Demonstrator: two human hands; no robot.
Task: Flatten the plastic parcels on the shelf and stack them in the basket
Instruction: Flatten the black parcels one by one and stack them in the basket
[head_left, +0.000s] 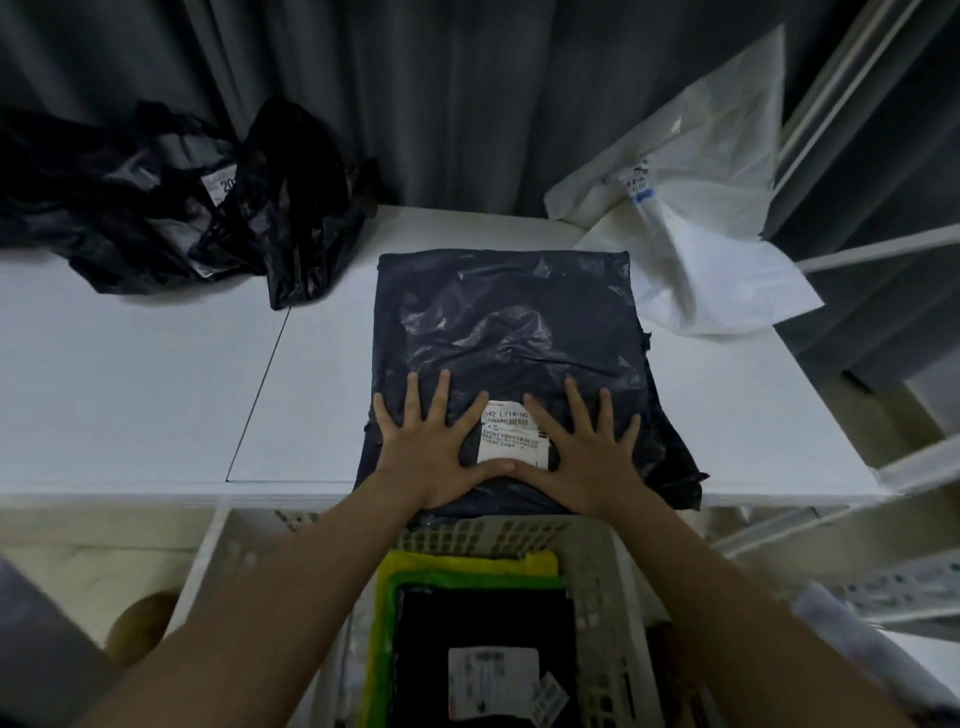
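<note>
Flat on the white shelf, dark plastic parcel, left hand and right hand pressing it with fingers spread, thumbs touching, shipping label partly covered, basket below holding stacked parcels, lower part cut off.

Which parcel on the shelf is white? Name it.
The white parcel at the shelf's back right corner; the other two there are black.
</note>
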